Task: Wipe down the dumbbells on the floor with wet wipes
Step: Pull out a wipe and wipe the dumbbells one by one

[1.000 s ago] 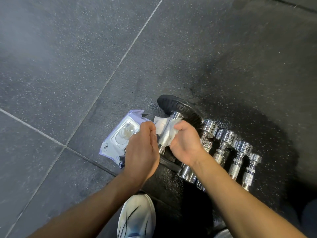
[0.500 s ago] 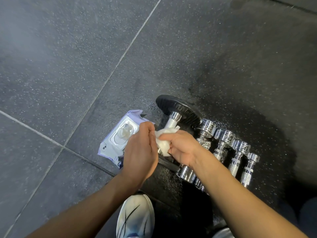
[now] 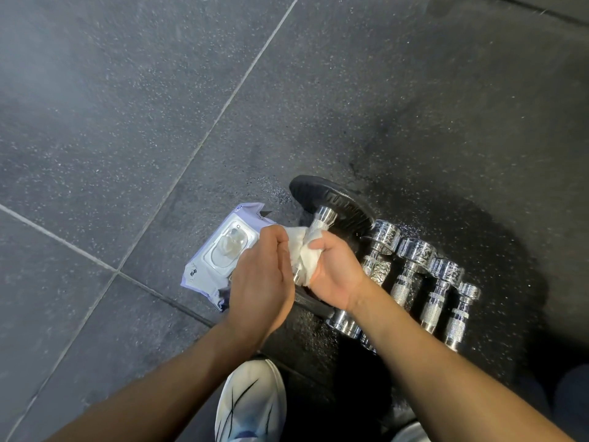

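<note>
White and crumpled, the wet wipe (image 3: 305, 258) is bunched round the knurled chrome handle of the big dumbbell (image 3: 322, 220), which lies on the dark speckled floor (image 3: 127, 122) in the head view. Only the upper end of that handle shows above the wipe, where it meets a black plate (image 3: 331, 200) standing on edge. A little of the handle's lower end shows just below the wipe.

Both hands meet at the wipe. The right hand (image 3: 334, 275) has its fingers curled round the wipe and the handle inside it, thumb on top. The left hand (image 3: 259, 279) shows its back to the camera, with fingers curled and knuckles against the wipe's left edge. Its fingertips are hidden, so I cannot tell whether they pinch the wipe.

Just left of the hands, partly under the left one, a pale purple pack of wet wipes (image 3: 216, 256) lies flat with its clear plastic lid facing up.

Right of the big dumbbell, four small chrome dumbbells (image 3: 411, 269) lie side by side in a tight row, shrinking in size toward the right. The right forearm crosses over the near ends of the first two.

A white shoe (image 3: 251, 403) with dark streaks stands on the floor at the bottom edge, between the forearms.
</note>
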`<state>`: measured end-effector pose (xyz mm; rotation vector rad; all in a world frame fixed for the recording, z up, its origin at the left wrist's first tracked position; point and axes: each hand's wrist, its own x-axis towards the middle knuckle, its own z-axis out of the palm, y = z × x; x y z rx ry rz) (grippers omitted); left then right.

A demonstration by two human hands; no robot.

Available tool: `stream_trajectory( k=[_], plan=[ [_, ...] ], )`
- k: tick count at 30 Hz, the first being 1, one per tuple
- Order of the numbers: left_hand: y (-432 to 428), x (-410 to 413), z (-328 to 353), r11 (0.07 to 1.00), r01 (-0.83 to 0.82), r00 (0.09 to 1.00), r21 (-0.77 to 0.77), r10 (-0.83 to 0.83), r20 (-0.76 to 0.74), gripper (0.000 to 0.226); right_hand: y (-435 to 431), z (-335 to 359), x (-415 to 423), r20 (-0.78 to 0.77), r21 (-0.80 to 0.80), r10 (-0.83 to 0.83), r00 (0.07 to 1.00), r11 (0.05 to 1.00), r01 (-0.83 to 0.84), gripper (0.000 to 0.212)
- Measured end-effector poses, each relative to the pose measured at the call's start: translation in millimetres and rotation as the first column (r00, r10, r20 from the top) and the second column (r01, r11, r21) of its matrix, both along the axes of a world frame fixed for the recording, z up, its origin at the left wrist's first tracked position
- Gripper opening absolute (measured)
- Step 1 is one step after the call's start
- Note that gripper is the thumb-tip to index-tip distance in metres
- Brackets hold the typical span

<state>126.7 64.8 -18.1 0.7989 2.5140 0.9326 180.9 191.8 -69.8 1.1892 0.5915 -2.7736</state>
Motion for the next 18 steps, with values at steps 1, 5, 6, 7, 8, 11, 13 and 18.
stream_trajectory(
  k=[1, 5, 6, 7, 8, 11, 13, 18],
  plan=[
    [0, 0, -1, 1.0, -0.001, 1.0, -0.003, 0.001, -0.005, 0.008, -2, -1, 3, -0.001, 0.037, 0.058, 0.998, 0.998, -0.058, 0.052],
    [1, 0, 0, 1.0, -0.006, 1.0, -0.001, 0.006, -0.015, 0.01, -10, 10, 10, 0.211, 0.344, 0.251, 0.945, 0.886, -0.312, 0.033],
    [1, 0, 1, 1.0, -0.004, 1.0, 0.0, 0.004, -0.017, 0.01, -10, 12, 9, 0.278, 0.389, 0.238, 0.931, 0.858, -0.336, 0.029],
    [1, 0, 1, 1.0, -0.006, 1.0, 0.002, 0.006, -0.021, 0.009, -11, 13, 6, 0.323, 0.416, 0.205, 0.924, 0.846, -0.333, 0.027],
    [0, 0, 0, 1.0, -0.007, 1.0, 0.0, 0.007, -0.024, 0.009, -11, 12, 2, 0.342, 0.426, 0.163, 0.926, 0.851, -0.307, 0.029],
    [0, 0, 0, 1.0, -0.008, 1.0, 0.006, 0.008, -0.011, 0.012, -5, 10, -12, 0.22, 0.288, -0.017, 0.975, 0.957, -0.048, 0.031],
    [0, 0, 1, 1.0, -0.006, 1.0, 0.016, 0.006, -0.013, 0.014, 8, 12, -18, 0.108, 0.148, -0.149, 0.983, 0.98, 0.133, 0.027],
    [1, 0, 2, 1.0, -0.006, 1.0, 0.005, 0.006, -0.013, 0.011, 19, 9, -18, 0.043, -0.018, -0.315, 0.948, 0.949, 0.316, 0.024]
  ],
)
